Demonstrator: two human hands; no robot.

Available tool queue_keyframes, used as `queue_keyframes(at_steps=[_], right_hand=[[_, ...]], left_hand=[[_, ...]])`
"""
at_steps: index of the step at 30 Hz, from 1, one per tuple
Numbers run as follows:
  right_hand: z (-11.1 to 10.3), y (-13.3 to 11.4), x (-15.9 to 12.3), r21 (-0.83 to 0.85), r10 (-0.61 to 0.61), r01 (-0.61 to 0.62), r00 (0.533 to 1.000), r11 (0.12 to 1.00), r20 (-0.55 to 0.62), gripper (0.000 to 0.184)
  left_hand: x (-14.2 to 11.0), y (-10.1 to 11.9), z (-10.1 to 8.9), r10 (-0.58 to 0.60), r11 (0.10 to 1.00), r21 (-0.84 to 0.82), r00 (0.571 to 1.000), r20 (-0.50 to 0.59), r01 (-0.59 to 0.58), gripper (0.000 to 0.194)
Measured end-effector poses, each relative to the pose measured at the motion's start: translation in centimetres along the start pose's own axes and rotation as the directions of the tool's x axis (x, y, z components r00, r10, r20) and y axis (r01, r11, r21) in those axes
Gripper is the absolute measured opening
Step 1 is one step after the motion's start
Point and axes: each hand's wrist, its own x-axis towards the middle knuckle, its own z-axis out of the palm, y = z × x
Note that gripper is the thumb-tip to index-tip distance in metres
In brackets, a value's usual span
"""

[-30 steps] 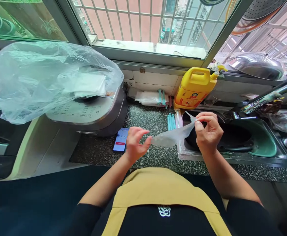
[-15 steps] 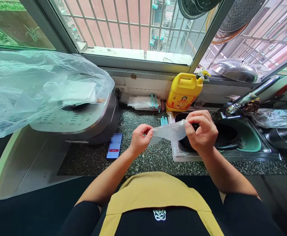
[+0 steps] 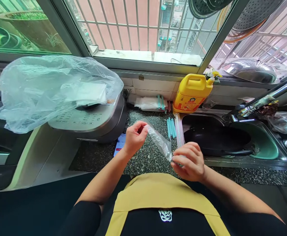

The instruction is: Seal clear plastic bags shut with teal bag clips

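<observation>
A clear plastic bag (image 3: 160, 141), narrow and slightly crumpled, stretches on a slant between my two hands above the speckled countertop (image 3: 145, 164). At its upper left end, my left hand (image 3: 135, 137) pinches it between thumb and fingers. My right hand (image 3: 188, 161) is closed at the lower right end, its fingertips pressed together on the plastic. Several light-blue sealing clips (image 3: 171, 127) lie on the counter just behind the bag. Partly hidden by my left forearm, a phone (image 3: 120, 144) rests on the counter.
A rice cooker (image 3: 89, 123) with a big plastic bag (image 3: 47, 88) on it stands left. Flat bags (image 3: 147, 102) with clips lie by the wall. A yellow jug (image 3: 191, 93) stands behind the sink (image 3: 179, 131), where a black pan (image 3: 217, 139) sits under the faucet (image 3: 268, 98).
My right hand has moved down and toward me, so the bag now slants downward to the right and looks narrower. My left hand keeps its pinch. The view has shifted left.
</observation>
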Motion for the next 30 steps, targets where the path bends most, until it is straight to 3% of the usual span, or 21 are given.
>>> queue_keyframes(at_steps=[3, 6, 9, 14, 18, 25, 27, 30], right_hand=[[0.5, 1.4, -0.5, 0.026, 0.072, -0.069, 0.991, 0.997, -0.111, 0.036], [1.8, 2.0, -0.5, 0.08, 0.179, -0.177, 0.984, 0.981, -0.015, 0.056], [2.8, 1.6, -0.1, 0.158, 0.259, -0.26, 0.965, 0.953, 0.024, 0.034], [1.9, 2.0, 1.7, 0.182, 0.237, -0.215, 0.965, 0.96, -0.113, 0.012], [0.2, 4.1, 3.4, 0.112, 0.281, -0.267, 0.949, 0.957, -0.144, 0.008], [-2.2, 6.5, 5.3, 0.039, 0.441, -0.45, 0.852, 0.892, -0.281, 0.016], [-2.8, 6.8, 5.7, -0.008, 0.419, -0.441, 0.858, 0.897, -0.297, 0.014], [-3.7, 7.3, 6.4, -0.091, 0.297, -0.334, 0.912, 0.938, -0.283, 0.009]], left_hand=[[0.1, 0.3, -0.5, -0.007, 1.0, 0.01, 1.0, -0.007, 0.007, 0.013], [0.4, 0.3, -0.9, -0.017, 1.0, 0.026, 1.0, 0.007, 0.017, 0.014], [0.4, 0.3, -1.1, -0.023, 0.998, 0.054, 0.999, 0.038, 0.021, 0.014], [0.1, 0.4, -1.0, -0.021, 0.996, 0.084, 0.995, 0.095, 0.013, 0.017], [-0.2, 0.4, -1.2, -0.006, 0.992, 0.129, 0.993, 0.117, -0.009, 0.019], [-1.4, -1.2, -2.0, 0.001, 0.957, 0.287, 0.991, 0.135, -0.04, 0.021], [-1.9, -1.7, -2.1, 0.001, 0.957, 0.288, 0.992, 0.123, -0.036, 0.02], [-2.6, -2.0, -2.1, 0.032, 0.966, 0.254, 0.998, 0.057, -0.045, 0.02]])
